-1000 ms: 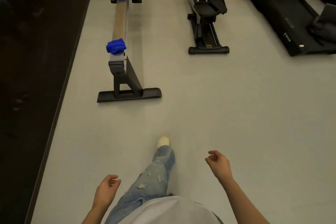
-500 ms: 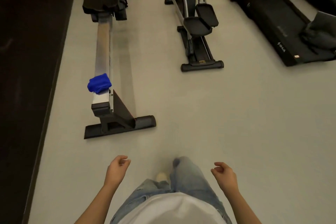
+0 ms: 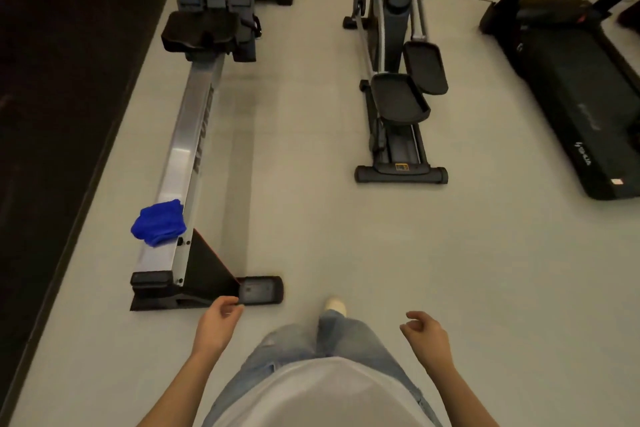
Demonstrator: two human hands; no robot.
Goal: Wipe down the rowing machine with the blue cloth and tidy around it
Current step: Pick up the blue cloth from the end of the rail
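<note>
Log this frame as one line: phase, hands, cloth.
phase: pre-wipe, standing at rower end | left hand: loosely curled, empty | right hand: loosely curled, empty | cloth: bunched on rower, untouched

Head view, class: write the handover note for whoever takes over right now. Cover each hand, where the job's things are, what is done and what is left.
Left hand: loosely curled, holds nothing, near the rear foot of the rowing machine.
Right hand: loosely curled, holds nothing, over bare floor.
Blue cloth: bunched on the rail close to its rear end, untouched.
Done: the person stands at the machine's rear end; no wiping shows.
Left: pick up the cloth, wipe the rail and seat, then tidy around.
</note>
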